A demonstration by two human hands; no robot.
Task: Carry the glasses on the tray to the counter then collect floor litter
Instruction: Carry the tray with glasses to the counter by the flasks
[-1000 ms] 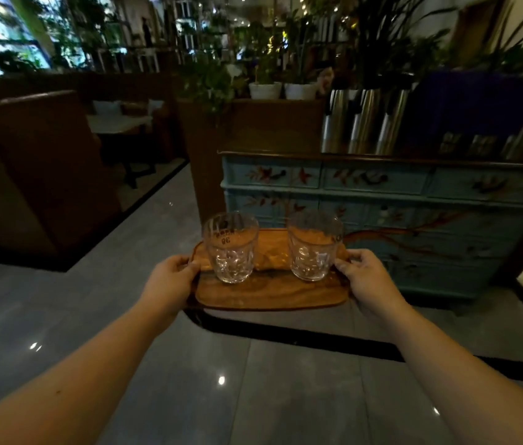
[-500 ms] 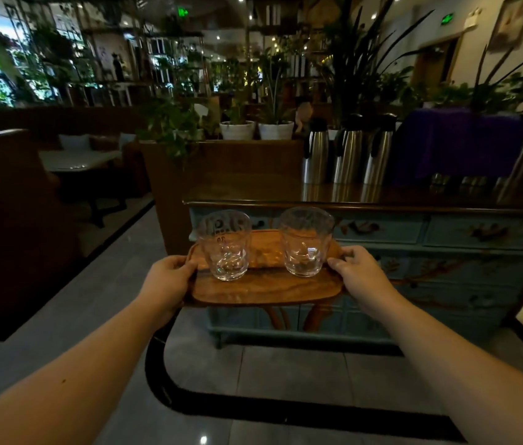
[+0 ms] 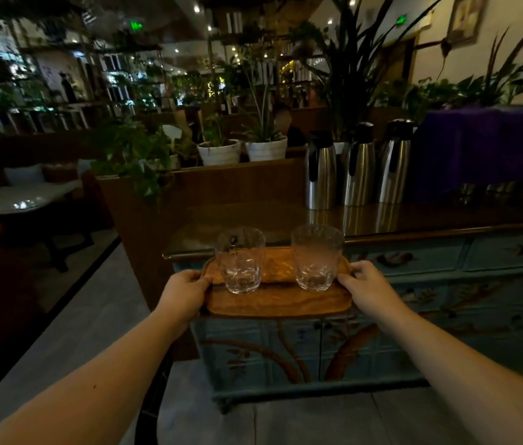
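Left hand (image 3: 183,292) and right hand (image 3: 367,289) each clamp an end of the wooden tray (image 3: 277,301), carrying two upright glasses (image 3: 316,256). The counter (image 3: 414,220) top lies just ahead of the tray and slightly higher, its long edge parallel to the tray's.

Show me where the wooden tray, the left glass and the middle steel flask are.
wooden tray (image 3: 277,301), head view, bare near part of its surface.
left glass (image 3: 240,263), head view, middle of its wall.
middle steel flask (image 3: 359,170), head view, its steel body.
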